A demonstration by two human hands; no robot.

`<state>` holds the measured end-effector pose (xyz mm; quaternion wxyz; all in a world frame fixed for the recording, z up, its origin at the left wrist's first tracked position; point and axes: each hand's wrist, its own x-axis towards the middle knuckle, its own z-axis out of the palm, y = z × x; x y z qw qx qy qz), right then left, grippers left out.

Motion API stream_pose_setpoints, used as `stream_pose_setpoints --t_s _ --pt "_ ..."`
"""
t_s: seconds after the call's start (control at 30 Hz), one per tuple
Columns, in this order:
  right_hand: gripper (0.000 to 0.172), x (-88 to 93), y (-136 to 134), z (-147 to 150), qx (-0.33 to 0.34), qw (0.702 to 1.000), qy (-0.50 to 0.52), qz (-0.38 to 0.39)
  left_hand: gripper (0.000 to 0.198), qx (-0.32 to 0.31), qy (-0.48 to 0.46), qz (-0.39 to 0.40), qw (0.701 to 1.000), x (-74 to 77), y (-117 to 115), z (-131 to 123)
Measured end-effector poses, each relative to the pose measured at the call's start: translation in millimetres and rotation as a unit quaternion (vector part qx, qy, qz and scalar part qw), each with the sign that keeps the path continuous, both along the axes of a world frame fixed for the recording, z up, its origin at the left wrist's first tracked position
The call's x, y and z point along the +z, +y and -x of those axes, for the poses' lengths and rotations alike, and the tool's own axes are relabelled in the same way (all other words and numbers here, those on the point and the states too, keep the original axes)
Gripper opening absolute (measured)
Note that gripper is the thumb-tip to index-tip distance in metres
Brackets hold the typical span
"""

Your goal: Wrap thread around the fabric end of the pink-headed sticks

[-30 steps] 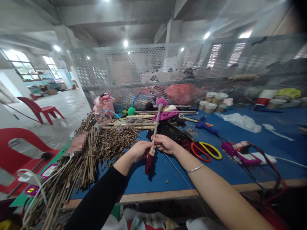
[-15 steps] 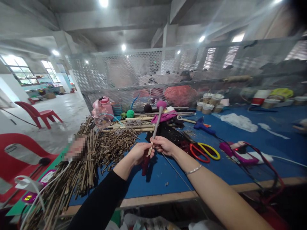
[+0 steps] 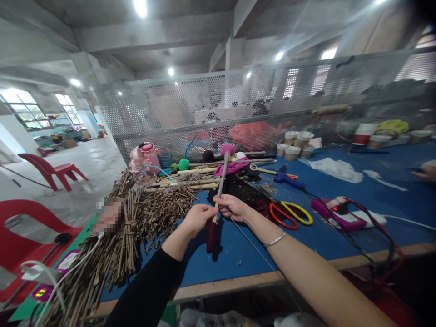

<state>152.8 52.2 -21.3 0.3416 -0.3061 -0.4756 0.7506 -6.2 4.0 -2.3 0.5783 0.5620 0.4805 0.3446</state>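
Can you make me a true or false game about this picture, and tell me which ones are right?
1. The right hand has its fingers on the stick. True.
2. The ball on top of the stick is green. False: it is pink.
3. The left hand is holding the scissors. False: its fingers are at the stick, and the scissors lie apart from both hands.
4. A shiny bracelet goes around the right arm. True.
5. The tied bundle of dry stems is on the left side of the picture. True.
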Motion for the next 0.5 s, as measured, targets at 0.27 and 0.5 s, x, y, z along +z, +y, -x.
stream_pose_setpoints --t_s 0.27,0.5 --pt "0.035 -6.7 0.0 4.1 -0.032 0.998 -0.056 -0.026 0.037 0.051 0.112 -0.061 0.991 -0.3 -2.9 -2.5" --pt "0.033 0.1 -0.1 -0.7 0.02 1.0 0.016 -0.007 0.031 0.016 -0.047 0.04 0.998 -1.7 1.1 -5.7"
